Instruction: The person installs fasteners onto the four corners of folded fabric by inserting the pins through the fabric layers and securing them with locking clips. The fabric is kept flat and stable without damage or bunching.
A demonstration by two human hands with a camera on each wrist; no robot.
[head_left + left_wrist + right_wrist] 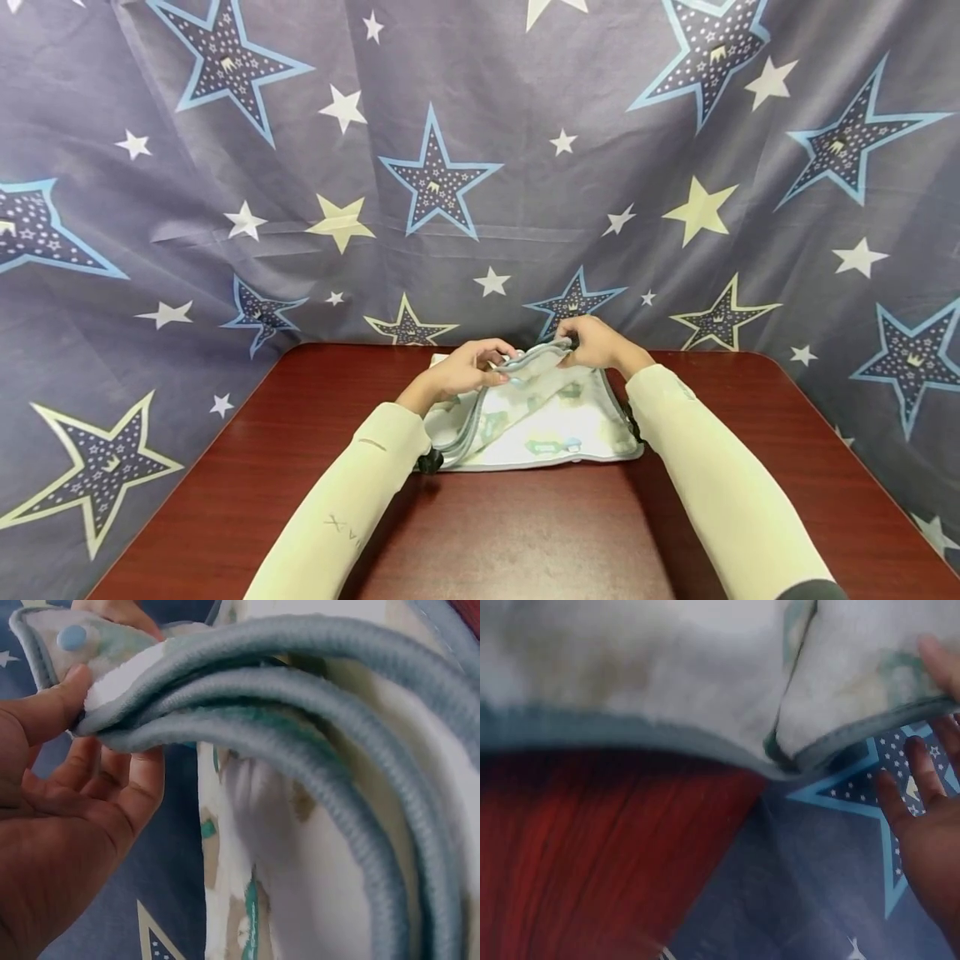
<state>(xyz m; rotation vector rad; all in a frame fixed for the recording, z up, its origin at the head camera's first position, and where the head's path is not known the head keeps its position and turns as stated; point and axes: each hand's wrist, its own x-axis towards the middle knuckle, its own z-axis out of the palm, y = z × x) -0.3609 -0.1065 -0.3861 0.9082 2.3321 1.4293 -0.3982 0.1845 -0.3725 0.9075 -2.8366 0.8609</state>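
A white printed cloth piece (pixel 555 429) with grey-blue bound edges lies partly folded near the table's far edge, its upper part lifted. My left hand (pixel 463 368) pinches the bound edges, thumb above and fingers below, in the left wrist view. A light-blue snap button (pixel 73 638) shows just past that thumb. My right hand (pixel 596 343) holds the raised corner farther right. In the right wrist view, the right thumb (pixel 941 664) lies on the cloth and the other fingers stand behind its edge. Several bound layers (pixel 300 742) curve away from the left hand.
The reddish-brown table (pixel 322 400) extends around the cloth. Behind it hangs a grey-blue curtain (pixel 495 83) printed with stars. Black wrist-worn pieces (pixel 430 461) sit near the cloth's lower corners, beside the pale sleeves (pixel 352 492).
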